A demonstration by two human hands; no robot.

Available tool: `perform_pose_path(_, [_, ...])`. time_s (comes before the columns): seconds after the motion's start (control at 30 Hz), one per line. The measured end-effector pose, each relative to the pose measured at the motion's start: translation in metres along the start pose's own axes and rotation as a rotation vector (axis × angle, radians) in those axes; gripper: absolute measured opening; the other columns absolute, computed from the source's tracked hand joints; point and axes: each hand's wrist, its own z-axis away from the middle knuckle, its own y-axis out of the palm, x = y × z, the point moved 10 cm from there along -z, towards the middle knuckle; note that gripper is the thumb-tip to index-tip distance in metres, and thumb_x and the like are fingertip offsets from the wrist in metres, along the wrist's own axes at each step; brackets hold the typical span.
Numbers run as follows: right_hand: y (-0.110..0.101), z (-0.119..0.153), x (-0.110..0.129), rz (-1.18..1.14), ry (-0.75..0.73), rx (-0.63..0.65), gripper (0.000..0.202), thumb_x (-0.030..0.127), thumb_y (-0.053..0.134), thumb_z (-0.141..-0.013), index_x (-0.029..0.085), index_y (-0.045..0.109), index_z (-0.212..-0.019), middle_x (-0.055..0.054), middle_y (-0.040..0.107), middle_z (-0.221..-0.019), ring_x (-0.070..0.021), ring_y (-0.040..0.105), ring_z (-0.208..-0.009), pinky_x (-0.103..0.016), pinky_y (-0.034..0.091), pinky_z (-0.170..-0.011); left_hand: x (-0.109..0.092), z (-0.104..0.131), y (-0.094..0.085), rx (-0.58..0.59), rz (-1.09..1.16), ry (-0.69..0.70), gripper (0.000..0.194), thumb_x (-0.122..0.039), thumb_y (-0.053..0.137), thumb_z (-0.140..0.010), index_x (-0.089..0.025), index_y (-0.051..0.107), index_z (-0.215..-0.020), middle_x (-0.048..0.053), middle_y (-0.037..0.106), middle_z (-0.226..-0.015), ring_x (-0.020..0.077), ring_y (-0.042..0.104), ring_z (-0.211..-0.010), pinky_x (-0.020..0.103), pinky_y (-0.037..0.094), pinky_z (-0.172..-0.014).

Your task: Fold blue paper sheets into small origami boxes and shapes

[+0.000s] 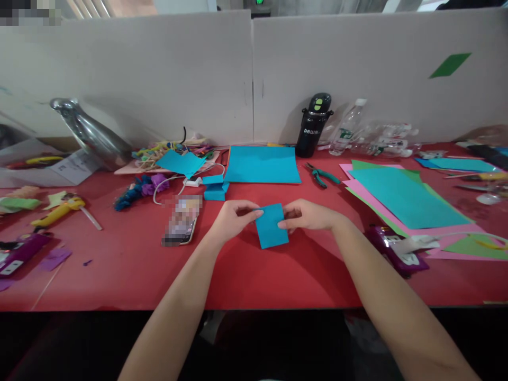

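A small blue paper rectangle is held up over the red table, slightly tilted. My left hand pinches its upper left corner, thumb in front. On the other side, my right hand grips the right edge, its thumb on the front face and its fingers partly hidden behind. Just beyond my hands lie a folded blue paper piece and a large blue sheet. A phone lies to the left of my left hand.
Pliers and a black bottle stand or lie behind my right hand. Coloured sheets and a purple device are at right. A yellow glue gun and a metal jug are at left.
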Motion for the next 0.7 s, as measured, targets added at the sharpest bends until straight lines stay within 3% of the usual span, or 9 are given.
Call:
perform_pose_path(0.1, [-0.007, -0.004, 0.018, -0.002, -0.16, -0.169, 0.035, 0.051, 0.071, -0.082, 0.017, 0.07, -0.091, -0.003, 0.071, -0.083, -0.0164, 0.065, -0.074, -0.03, 0.054, -0.069, -0.001, 0.001, 0.001, 0.006, -0.004, 0.002, 0.021, -0.038, 0.074, -0.082, -0.017, 0.076, -0.084, 0.004, 0.074, -0.079, 0.016, 0.066, -0.072, 0.026, 0.053, -0.067])
perform_pose_path(0.23, [-0.011, -0.004, 0.029, 0.084, -0.235, -0.287, 0.037, 0.052, 0.069, -0.083, 0.018, 0.064, -0.07, 0.001, 0.056, -0.064, -0.0124, 0.051, -0.059, -0.027, 0.041, -0.056, 0.0, 0.001, -0.004, -0.044, 0.004, -0.018, 0.025, -0.041, 0.073, -0.082, -0.016, 0.077, -0.087, 0.005, 0.075, -0.079, 0.0175, 0.068, -0.071, 0.028, 0.055, -0.067])
perform_pose_path(0.47, [-0.013, -0.003, 0.031, 0.079, -0.253, -0.297, 0.039, 0.052, 0.069, -0.083, 0.017, 0.059, -0.068, 0.002, 0.053, -0.065, -0.0124, 0.048, -0.061, -0.027, 0.038, -0.057, 0.001, 0.0, -0.007, -0.075, 0.094, -0.064, 0.027, -0.041, 0.074, -0.081, -0.016, 0.077, -0.091, 0.007, 0.078, -0.088, 0.0203, 0.073, -0.077, 0.03, 0.06, -0.071])
perform_pose_path(0.6, [-0.011, -0.006, 0.028, 0.02, -0.244, -0.263, 0.039, 0.055, 0.065, -0.086, 0.017, 0.063, -0.074, -0.001, 0.059, -0.07, -0.0144, 0.053, -0.065, -0.029, 0.044, -0.063, 0.003, 0.0, -0.008, -0.072, 0.128, -0.067, 0.029, -0.042, 0.076, -0.079, -0.015, 0.077, -0.09, 0.007, 0.078, -0.087, 0.0209, 0.073, -0.078, 0.031, 0.06, -0.073])
perform_pose_path(0.7, [-0.015, -0.006, 0.027, -0.007, -0.242, -0.321, 0.042, 0.057, 0.061, -0.088, 0.017, 0.066, -0.078, -0.002, 0.061, -0.073, -0.0155, 0.054, -0.066, -0.031, 0.046, -0.065, 0.004, 0.0, -0.009, -0.074, 0.132, -0.076, 0.029, -0.042, 0.075, -0.079, -0.015, 0.077, -0.09, 0.008, 0.077, -0.086, 0.0199, 0.072, -0.077, 0.03, 0.059, -0.073])
